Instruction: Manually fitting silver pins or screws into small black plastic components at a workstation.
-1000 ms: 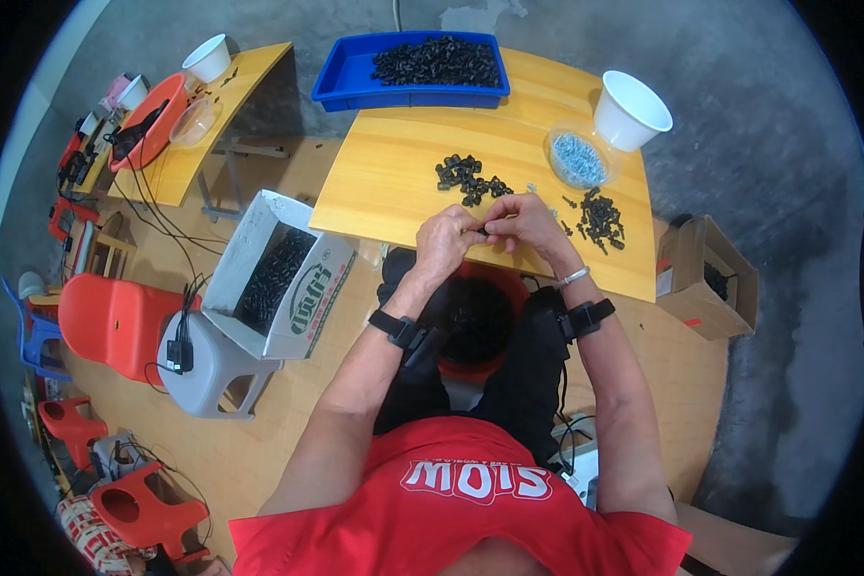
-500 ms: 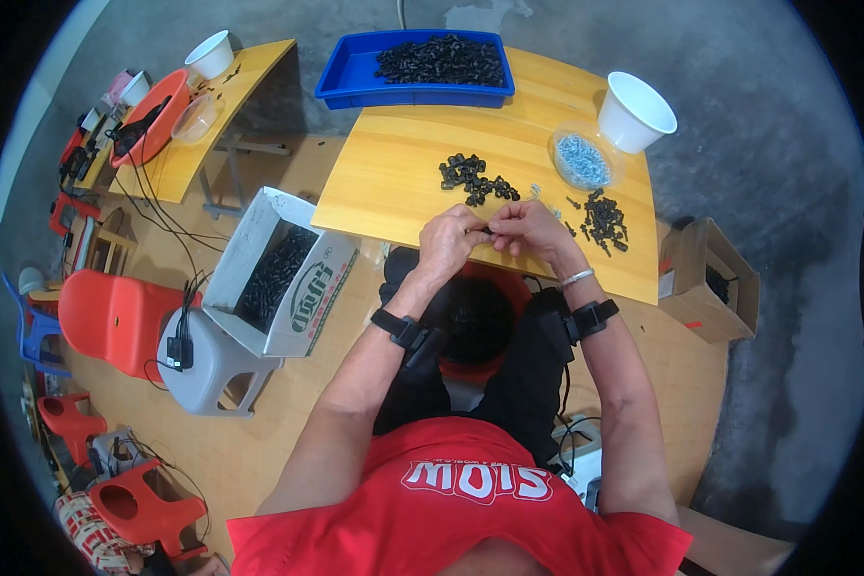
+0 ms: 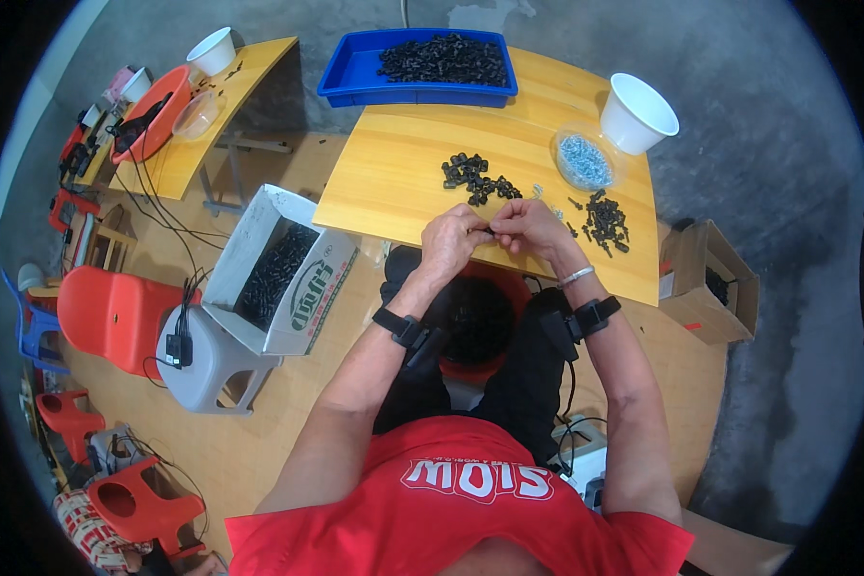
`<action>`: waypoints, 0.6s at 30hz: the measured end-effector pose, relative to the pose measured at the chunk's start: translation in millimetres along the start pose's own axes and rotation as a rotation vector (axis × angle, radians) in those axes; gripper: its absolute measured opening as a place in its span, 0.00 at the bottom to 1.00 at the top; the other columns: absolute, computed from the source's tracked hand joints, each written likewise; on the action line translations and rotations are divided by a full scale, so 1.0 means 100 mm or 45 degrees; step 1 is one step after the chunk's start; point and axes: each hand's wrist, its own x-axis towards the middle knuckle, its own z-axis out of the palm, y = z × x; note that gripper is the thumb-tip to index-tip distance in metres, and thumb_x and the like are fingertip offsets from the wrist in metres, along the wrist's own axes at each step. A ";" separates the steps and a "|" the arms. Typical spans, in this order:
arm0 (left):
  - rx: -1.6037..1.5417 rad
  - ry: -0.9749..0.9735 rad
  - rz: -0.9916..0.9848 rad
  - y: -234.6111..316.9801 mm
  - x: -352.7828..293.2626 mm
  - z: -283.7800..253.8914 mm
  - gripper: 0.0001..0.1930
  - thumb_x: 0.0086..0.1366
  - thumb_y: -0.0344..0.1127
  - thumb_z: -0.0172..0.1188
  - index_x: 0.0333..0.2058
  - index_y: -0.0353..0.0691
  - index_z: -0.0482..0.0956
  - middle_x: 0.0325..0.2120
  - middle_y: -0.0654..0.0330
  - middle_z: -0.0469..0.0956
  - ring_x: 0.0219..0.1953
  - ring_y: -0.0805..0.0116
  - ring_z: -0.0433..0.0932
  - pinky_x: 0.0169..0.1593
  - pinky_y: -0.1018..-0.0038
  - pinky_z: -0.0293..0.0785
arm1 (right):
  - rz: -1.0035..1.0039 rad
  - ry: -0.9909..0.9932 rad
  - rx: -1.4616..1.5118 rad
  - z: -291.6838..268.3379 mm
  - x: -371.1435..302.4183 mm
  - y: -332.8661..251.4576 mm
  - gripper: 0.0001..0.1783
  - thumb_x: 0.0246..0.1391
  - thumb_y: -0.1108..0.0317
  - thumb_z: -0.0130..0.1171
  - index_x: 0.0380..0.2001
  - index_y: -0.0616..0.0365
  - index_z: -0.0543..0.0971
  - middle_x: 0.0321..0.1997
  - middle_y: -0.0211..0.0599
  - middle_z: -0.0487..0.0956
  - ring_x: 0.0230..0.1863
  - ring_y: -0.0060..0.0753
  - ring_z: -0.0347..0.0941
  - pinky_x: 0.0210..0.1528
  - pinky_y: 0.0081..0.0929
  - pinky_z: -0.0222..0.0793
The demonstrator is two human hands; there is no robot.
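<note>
At the front edge of the wooden table (image 3: pixel 384 182), my left hand (image 3: pixel 453 240) and my right hand (image 3: pixel 531 228) meet with fingers pinched together. Between their fingertips sits a small black part (image 3: pixel 491 231), mostly covered, so its exact kind does not show. Just beyond the hands lies a loose heap of short black fittings (image 3: pixel 470 175). To the right of my right hand is a pile of thinner black pieces (image 3: pixel 605 223), and a few silvery screws (image 3: pixel 538 191) lie between the two piles. A clear bowl (image 3: pixel 586 161) of silvery screws stands behind them.
A blue tray (image 3: pixel 355 86) with many black parts and a white bucket (image 3: pixel 638 113) stand toward the back. Below my hands, a red basin (image 3: pixel 514 288) sits between my legs. An open white carton (image 3: pixel 307 307) is at left on a grey stool (image 3: pixel 202 374), a brown carton (image 3: pixel 715 307) at right.
My hands stay pinched together at the table edge, with only a slight shift of the fingers. The whole view has moved very slightly; the piles and containers look unchanged.
</note>
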 end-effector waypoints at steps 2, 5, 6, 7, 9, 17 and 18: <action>0.018 0.015 0.014 -0.02 0.00 0.01 0.09 0.47 0.38 0.65 0.27 0.41 0.83 0.25 0.61 0.76 0.30 0.61 0.77 0.33 0.68 0.71 | -0.031 0.010 -0.008 0.01 0.00 0.00 0.06 0.49 0.73 0.62 0.27 0.62 0.75 0.19 0.33 0.76 0.17 0.19 0.71 0.17 0.12 0.67; 0.018 0.024 0.012 -0.01 0.00 0.01 0.09 0.48 0.38 0.65 0.27 0.41 0.83 0.25 0.61 0.76 0.30 0.60 0.76 0.33 0.68 0.71 | -0.058 0.012 -0.057 0.04 -0.01 -0.01 0.06 0.49 0.73 0.62 0.26 0.61 0.74 0.19 0.32 0.76 0.18 0.19 0.72 0.17 0.12 0.67; 0.000 0.017 -0.003 0.00 0.00 0.00 0.09 0.48 0.38 0.65 0.27 0.41 0.83 0.25 0.61 0.76 0.30 0.60 0.76 0.33 0.68 0.71 | -0.074 0.026 -0.058 0.04 -0.02 -0.01 0.07 0.48 0.73 0.63 0.25 0.61 0.74 0.18 0.32 0.76 0.17 0.19 0.72 0.17 0.13 0.67; 0.000 0.016 -0.003 -0.01 -0.01 0.01 0.09 0.48 0.38 0.65 0.27 0.41 0.83 0.25 0.61 0.76 0.30 0.60 0.76 0.33 0.68 0.71 | -0.090 0.040 -0.058 0.05 -0.02 -0.01 0.07 0.47 0.74 0.64 0.24 0.61 0.74 0.18 0.32 0.76 0.16 0.19 0.71 0.16 0.13 0.67; 0.032 0.029 0.023 -0.03 0.00 0.01 0.09 0.48 0.38 0.65 0.27 0.40 0.82 0.25 0.61 0.76 0.30 0.60 0.76 0.33 0.68 0.71 | -0.108 0.052 -0.113 0.07 -0.02 -0.01 0.07 0.47 0.73 0.64 0.24 0.60 0.74 0.18 0.32 0.76 0.16 0.19 0.71 0.16 0.13 0.67; 0.007 0.005 0.012 -0.01 0.00 0.00 0.09 0.48 0.38 0.65 0.27 0.41 0.82 0.25 0.60 0.76 0.30 0.60 0.77 0.33 0.68 0.71 | -0.047 0.007 -0.124 0.00 0.07 0.01 0.08 0.47 0.73 0.64 0.23 0.59 0.73 0.17 0.31 0.75 0.15 0.18 0.71 0.15 0.14 0.66; 0.003 0.004 0.017 -0.01 0.00 0.01 0.09 0.48 0.38 0.65 0.27 0.41 0.82 0.25 0.60 0.76 0.30 0.60 0.77 0.33 0.68 0.71 | -0.037 0.003 -0.054 -0.02 0.07 0.02 0.08 0.47 0.73 0.64 0.23 0.59 0.73 0.17 0.31 0.75 0.15 0.18 0.70 0.15 0.13 0.66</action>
